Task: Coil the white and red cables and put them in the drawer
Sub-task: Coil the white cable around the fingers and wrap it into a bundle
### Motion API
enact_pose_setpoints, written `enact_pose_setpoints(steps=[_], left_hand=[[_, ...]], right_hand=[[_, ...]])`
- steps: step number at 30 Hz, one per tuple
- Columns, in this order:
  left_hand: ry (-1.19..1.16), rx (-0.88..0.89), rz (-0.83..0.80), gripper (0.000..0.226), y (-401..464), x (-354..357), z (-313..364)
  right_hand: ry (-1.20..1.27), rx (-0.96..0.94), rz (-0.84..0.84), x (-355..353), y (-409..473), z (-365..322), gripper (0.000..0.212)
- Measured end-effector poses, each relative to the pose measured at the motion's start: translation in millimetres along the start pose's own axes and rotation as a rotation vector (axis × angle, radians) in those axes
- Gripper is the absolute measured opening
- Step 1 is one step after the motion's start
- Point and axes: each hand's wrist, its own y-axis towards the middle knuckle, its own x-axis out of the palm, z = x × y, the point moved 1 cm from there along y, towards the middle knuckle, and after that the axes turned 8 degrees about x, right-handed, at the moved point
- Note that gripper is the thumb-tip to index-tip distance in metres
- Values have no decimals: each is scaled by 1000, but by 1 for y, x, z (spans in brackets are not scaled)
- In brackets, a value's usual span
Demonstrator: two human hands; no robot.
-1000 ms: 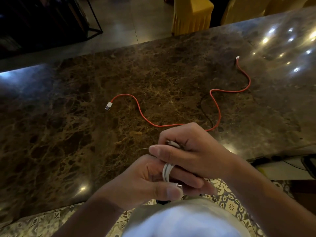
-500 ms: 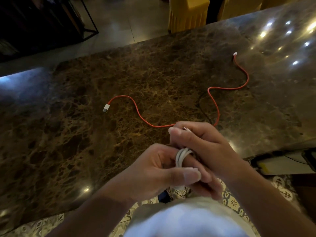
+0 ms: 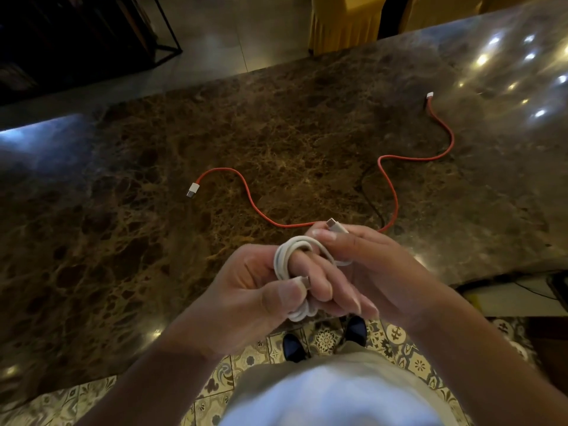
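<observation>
White cable [image 3: 287,262]: wound in loops around the left hand's fingers, held in front of the body above the near edge of the marble counter [image 3: 123,241].
Left hand [image 3: 252,290]: curled, thumb pinning one plug against the coil.
Right hand [image 3: 365,265]: thumb and fingers pinching the free USB-C plug [image 3: 335,226] just above the coil.
Free end: short tail, lying up and away from the loops toward the right hand.
Red cable [image 3: 390,192]: uncoiled on the counter beyond both hands, its long run crosswise; its nearest bend passes just behind the right hand.
Drawer: not seen.
Likely next: tuck the tail.
</observation>
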Motion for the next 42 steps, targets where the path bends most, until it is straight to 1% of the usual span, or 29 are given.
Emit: enact_pose_setpoints(steps=[2,5,7,10,14,19,22,26,31,34,37,38,40,42], left_hand=[[13,-20,-28,21,0,-5,4],[73,-66,-70,25,-2,-12,9],[146,-92,-101,29,-5,-17,14],[303,-112,-102,32,-9,-24,24],[365,-98,-18,20,-4,-19,27],[475,-8,187,22,-5,-12,15],[513,-1,247,22,-7,-7,14],[659,-20,239,20,-1,0,23],[725,6,266,18,-1,5,24],[782,23,310,31,0,8,21],[966,65,355,44,-1,2,20],[1032,80,358,48,-1,-1,21],[1073,97,349,55,-1,-2,21],[1091,124,317,53,2,1,24]], right_hand=[[-4,-1,9,5,3,0,27],[17,-22,57,12,8,4,16],[-39,-37,79,11,10,6,13],[-180,-82,120,6,6,4,17],[-332,-160,156,1,1,-11,27],[-426,-249,262,-2,4,-19,27],[-463,-271,302,-2,6,-16,29],[-486,-269,305,-3,8,-17,37],[-568,-339,288,-4,6,-22,24],[-546,-368,260,-5,2,-23,20],[-536,-376,217,-8,-2,-25,14],[-548,-362,193,-9,-2,-26,14],[-529,-318,164,-9,-1,-24,17],[-448,-281,170,-8,0,-22,23]])
